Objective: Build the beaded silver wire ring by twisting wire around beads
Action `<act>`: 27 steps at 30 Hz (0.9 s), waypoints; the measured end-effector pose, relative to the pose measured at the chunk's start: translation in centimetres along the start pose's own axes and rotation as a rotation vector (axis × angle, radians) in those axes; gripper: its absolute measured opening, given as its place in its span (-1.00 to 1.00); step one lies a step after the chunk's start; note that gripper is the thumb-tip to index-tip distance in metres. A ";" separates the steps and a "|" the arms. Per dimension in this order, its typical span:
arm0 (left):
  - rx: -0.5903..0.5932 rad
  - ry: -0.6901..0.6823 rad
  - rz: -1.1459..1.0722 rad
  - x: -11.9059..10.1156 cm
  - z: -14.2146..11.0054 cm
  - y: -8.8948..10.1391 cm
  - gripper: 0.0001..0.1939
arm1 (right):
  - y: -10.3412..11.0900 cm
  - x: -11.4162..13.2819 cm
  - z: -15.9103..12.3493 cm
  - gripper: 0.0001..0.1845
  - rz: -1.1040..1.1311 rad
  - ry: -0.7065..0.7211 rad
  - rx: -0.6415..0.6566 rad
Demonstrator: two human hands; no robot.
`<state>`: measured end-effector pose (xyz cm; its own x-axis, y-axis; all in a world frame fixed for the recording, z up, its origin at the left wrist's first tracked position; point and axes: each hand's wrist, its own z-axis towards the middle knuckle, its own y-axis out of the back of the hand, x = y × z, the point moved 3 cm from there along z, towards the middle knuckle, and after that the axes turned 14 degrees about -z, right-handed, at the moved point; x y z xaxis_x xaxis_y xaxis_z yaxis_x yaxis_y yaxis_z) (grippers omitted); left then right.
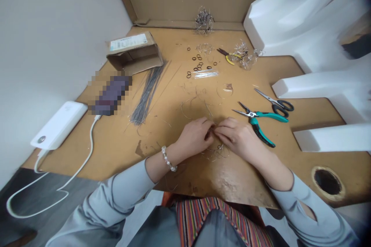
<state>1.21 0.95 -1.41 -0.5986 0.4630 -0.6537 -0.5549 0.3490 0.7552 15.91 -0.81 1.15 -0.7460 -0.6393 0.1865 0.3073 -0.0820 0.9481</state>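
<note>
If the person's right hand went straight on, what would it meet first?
The right hand would probably meet the left hand first, their fingertips close together around some wire; exact depth is unclear.

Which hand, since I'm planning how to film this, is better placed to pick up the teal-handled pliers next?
Probably the right hand: the teal-handled pliers lie close beside it, while the left hand sits farther off, beyond the right hand. Both hands meet over thin wire.

The fingers hide what they pinch; the dark device is pixelated
</note>
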 end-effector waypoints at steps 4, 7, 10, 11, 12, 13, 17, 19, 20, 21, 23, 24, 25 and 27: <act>0.008 -0.008 -0.008 0.0 -0.1 0.0 -0.73 | 0.6 -0.3 -0.1 -0.79 0.024 -0.050 0.035; 0.034 -0.024 -0.013 -0.1 -0.1 0.2 -0.70 | 0.7 -0.9 -0.3 -0.83 0.111 -0.154 0.041; 0.002 -0.080 -0.039 -0.5 -0.3 1.1 -0.65 | 0.6 -1.4 -0.4 -0.86 0.208 -0.219 0.047; -0.036 -0.105 -0.062 -0.7 -0.4 1.6 -0.62 | 0.6 -1.4 -0.4 -0.87 0.232 -0.232 0.044; -0.088 -0.126 -0.102 -0.9 -0.4 2.1 -0.61 | 0.6 -1.4 -0.4 -0.88 0.254 -0.242 0.040; -0.137 -0.133 -0.173 -1.0 -0.5 2.5 -0.63 | 0.6 -1.4 -0.4 -0.88 0.275 -0.248 0.040; -0.139 -0.059 -0.580 -1.3 -0.8 2.8 -0.68 | 0.6 -1.1 -0.3 -0.89 0.366 -0.240 0.031; -0.067 -0.015 -0.673 -1.4 -0.7 2.3 -0.69 | 0.5 -0.9 -0.2 -0.89 0.403 -0.227 0.012; -0.041 0.003 -0.688 -1.4 -0.7 2.2 -0.70 | 0.4 -0.8 -0.2 -0.90 0.414 -0.224 0.002; -0.022 0.023 -0.698 -1.4 -0.7 2.0 -0.70 | 0.4 -0.7 -0.1 -0.90 0.418 -0.224 -0.008; 0.005 0.065 -0.730 -1.3 -0.7 1.8 -0.67 | 0.2 -0.6 0.0 -0.90 0.417 -0.232 -0.026; 0.015 0.084 -0.751 -1.2 -0.6 1.8 -0.65 | 0.2 -0.6 0.1 -0.90 0.419 -0.234 -0.033; 0.021 0.099 -0.769 -1.0 -0.6 1.7 -0.64 | 0.1 -0.5 0.1 -0.89 0.423 -0.235 -0.038; 0.016 0.112 -0.788 -0.7 -0.6 1.5 -0.66 | 0.1 -0.5 0.2 -0.88 0.433 -0.233 -0.043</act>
<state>0.51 0.65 0.16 -0.0882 -0.0088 -0.9961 -0.8313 0.5515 0.0687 16.18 -0.41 1.19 -0.6549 -0.4339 0.6187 0.6388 0.1194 0.7600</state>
